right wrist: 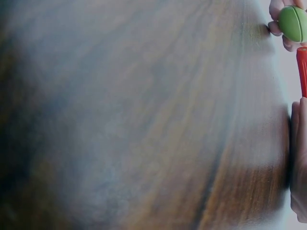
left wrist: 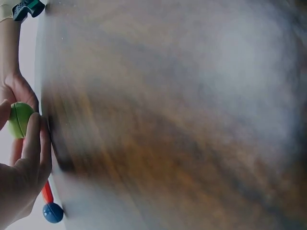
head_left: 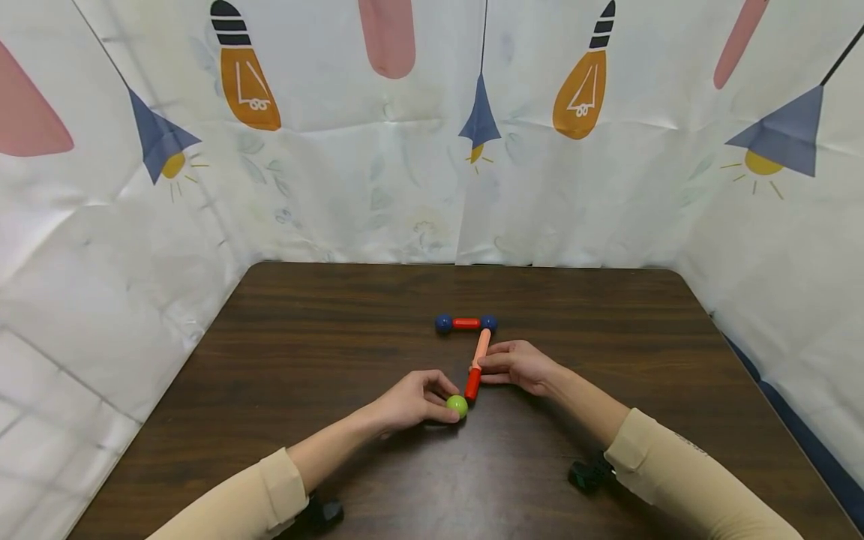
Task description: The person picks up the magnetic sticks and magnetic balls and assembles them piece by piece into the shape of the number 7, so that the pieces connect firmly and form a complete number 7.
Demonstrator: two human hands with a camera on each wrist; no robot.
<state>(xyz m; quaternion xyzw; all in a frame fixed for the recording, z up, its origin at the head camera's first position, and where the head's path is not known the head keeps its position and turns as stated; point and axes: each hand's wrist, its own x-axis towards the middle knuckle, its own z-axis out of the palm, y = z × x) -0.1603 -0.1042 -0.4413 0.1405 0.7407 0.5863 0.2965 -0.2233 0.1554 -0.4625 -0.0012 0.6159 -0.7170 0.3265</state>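
My left hand (head_left: 417,401) pinches a lime-green ball (head_left: 457,406) between thumb and fingers, low over the table. The left wrist view shows a seam round this green ball (left wrist: 19,120). My right hand (head_left: 523,366) grips a rod where a salmon-coloured length (head_left: 482,346) meets a red length (head_left: 473,384). The red end points at the green ball, close to it; in the right wrist view a small gap shows between the red rod (right wrist: 301,69) and the ball. Salmon's far end lies right at a dark blue ball (head_left: 489,323).
A short red rod (head_left: 466,323) links that blue ball to a second blue ball (head_left: 443,324), lying crosswise beyond my hands. All this is on a dark wood-grain table (head_left: 324,322). A printed white curtain (head_left: 378,187) surrounds its back and sides.
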